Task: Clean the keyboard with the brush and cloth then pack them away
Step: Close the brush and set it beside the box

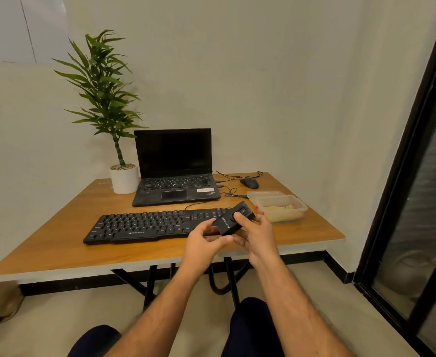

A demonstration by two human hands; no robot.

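1. While both hands hold the black brush case point(233, 220) above the keyboard point(150, 225), the left hand point(206, 239) pinches its near end and the right hand point(256, 234) curls round it, thumb on top; steady the body and slide the brush out gently.
2. Bristles are hidden; a cloth probably lies in the plastic container point(282, 208) on the surface point(57, 235).

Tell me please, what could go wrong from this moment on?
1. Both hands, left and right, hold the black brush case in the air above the keyboard; if it slips, it could strike the keys.
2. The open plastic container stands close beside the right hand, near the table edge; an elbow or wrist might push it.
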